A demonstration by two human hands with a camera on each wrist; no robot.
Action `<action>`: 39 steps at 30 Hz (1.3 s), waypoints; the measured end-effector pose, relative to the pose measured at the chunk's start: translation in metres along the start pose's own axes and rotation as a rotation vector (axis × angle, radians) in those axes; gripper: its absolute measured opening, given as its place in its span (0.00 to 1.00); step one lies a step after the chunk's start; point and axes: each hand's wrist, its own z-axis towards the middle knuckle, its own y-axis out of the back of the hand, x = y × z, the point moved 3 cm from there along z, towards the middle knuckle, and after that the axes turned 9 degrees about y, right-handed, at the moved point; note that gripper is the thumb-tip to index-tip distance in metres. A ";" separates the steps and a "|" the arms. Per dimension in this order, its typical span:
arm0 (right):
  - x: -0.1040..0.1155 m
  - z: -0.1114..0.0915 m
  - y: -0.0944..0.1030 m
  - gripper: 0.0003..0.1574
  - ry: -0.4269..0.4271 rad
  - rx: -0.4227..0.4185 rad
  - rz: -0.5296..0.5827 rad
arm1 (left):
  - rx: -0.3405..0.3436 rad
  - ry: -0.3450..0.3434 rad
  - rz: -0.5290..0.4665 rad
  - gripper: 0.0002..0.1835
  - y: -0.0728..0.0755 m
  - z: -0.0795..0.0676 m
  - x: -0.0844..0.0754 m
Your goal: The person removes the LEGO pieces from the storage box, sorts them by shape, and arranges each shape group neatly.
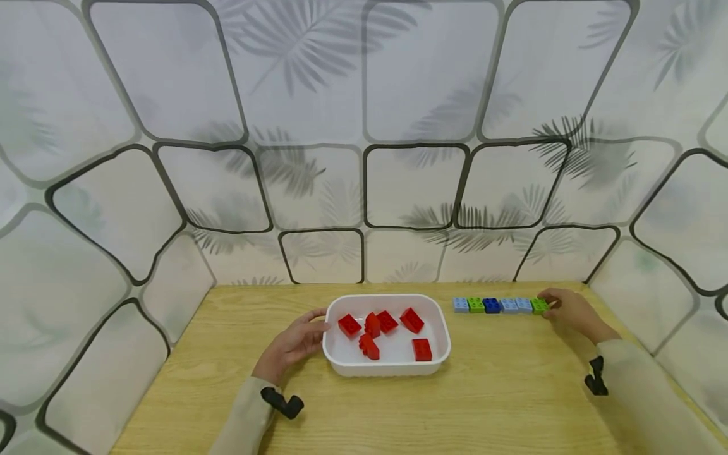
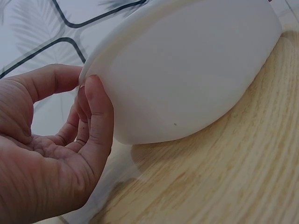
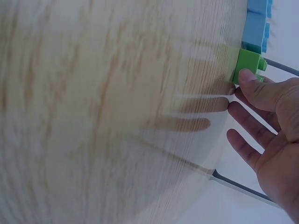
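Observation:
My left hand [image 1: 296, 344] holds the left end of a white plastic tub [image 1: 387, 370], with fingertips at its rim in the left wrist view. Inside the tub lie several red toy building bricks [image 1: 421, 349], some tipped on their sides. At the far right, my right hand [image 1: 576, 313] pinches a green toy building brick [image 3: 246, 63] between thumb and fingers. That brick is the right end of a straight row. Leftward from it come light blue bricks [image 1: 509, 306], a dark blue brick [image 1: 491, 306], another green brick [image 1: 476, 305] and a light blue brick [image 1: 461, 305].
Everything stands on a light wooden table [image 1: 483, 404]. Pale fabric walls [image 1: 318, 189] with dark outlines and leaf prints rise at the back and both sides. The row of bricks lies near the table's back edge, close to the right wall.

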 end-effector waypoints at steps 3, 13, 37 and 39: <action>0.004 0.000 0.001 0.24 -0.009 0.003 0.008 | 0.008 -0.004 -0.001 0.19 0.001 0.000 -0.001; 0.009 0.000 0.001 0.26 -0.020 0.016 0.011 | 0.026 -0.006 0.015 0.20 0.005 -0.001 0.002; 0.015 -0.004 0.006 0.34 -0.038 0.027 0.007 | -0.017 -0.001 0.037 0.27 0.004 -0.001 0.004; 0.018 -0.004 0.008 0.34 -0.021 0.021 0.005 | -0.012 -0.004 0.035 0.26 0.004 -0.001 0.003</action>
